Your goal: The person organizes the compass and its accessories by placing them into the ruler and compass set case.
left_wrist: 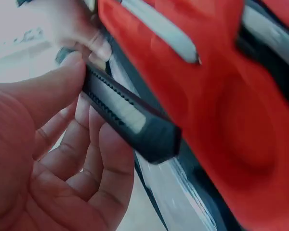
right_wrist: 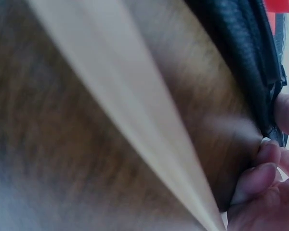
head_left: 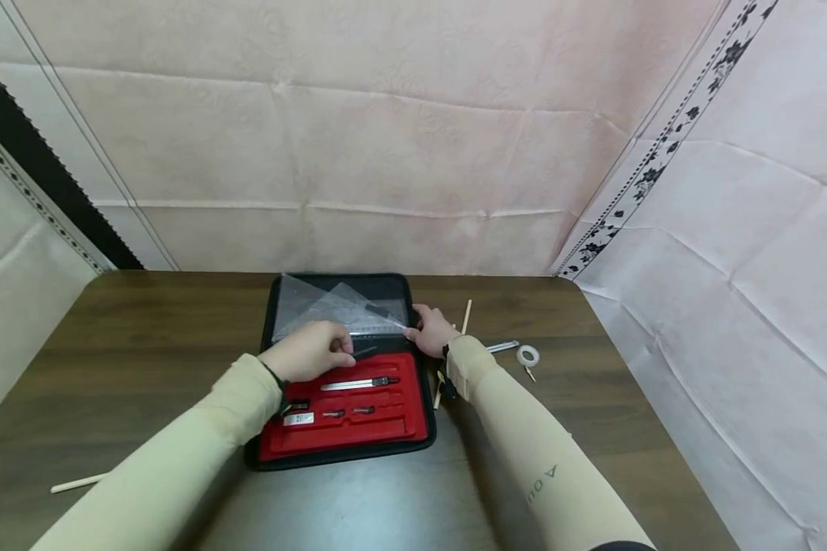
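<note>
My left hand [head_left: 312,350] pinches a small black utility knife [left_wrist: 130,113] with a toothed slot over a metal strip, above the upper part of a red tray [head_left: 386,432]. The tray lies in an open black zip case [head_left: 344,461]. It holds a silver compass [head_left: 354,384], two small dark fittings and a little labelled box [head_left: 299,418]. Clear plastic sheets [head_left: 344,306] lie over the lid. At the case's right edge, my right hand [head_left: 433,330] grips the black border [right_wrist: 267,108] between thumb and fingers.
Right of the case lie a white tape roll [head_left: 527,355], a silver tool [head_left: 503,347], a small brass-coloured piece [head_left: 530,374] and a pale stick [head_left: 466,315]. Another stick [head_left: 79,484] lies at the front left. White cloth walls [head_left: 358,153] rise behind and beside the wooden table [head_left: 145,360].
</note>
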The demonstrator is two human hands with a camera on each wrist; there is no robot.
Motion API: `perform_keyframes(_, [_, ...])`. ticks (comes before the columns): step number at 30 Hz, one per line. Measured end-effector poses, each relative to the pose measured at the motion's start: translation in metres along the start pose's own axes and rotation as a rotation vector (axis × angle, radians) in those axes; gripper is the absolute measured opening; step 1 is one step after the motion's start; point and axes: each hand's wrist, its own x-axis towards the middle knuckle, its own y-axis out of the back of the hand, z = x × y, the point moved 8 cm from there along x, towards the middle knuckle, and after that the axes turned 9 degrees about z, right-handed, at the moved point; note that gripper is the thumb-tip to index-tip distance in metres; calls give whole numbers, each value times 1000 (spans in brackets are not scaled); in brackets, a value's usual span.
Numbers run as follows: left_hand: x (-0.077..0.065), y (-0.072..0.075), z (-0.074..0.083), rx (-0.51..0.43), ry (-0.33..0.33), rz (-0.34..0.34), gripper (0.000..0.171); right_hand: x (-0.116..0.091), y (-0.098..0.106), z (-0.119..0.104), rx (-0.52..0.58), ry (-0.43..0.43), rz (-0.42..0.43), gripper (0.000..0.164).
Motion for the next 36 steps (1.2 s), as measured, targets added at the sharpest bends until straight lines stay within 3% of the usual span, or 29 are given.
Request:
perform_keyframes(6, [13,-28,8,29,27,-45,13,-1,-1,-1,-8,-2,2,62])
perform_keyframes(10, [16,-36,10,46,27,-51,14,1,-1,-2,-5,10,12,62])
perform_keyframes(22, [13,-37,10,39,54,-7,17,-4,-2,-2,4,31,25,62])
perform_keyframes(30, [15,-38,15,105,-5,-3,19,1,-5,4,-3,17,32,61])
perform_keyframes(36, [12,-34,13,154,32,15,23,1,-6,2,-4,18,31,61])
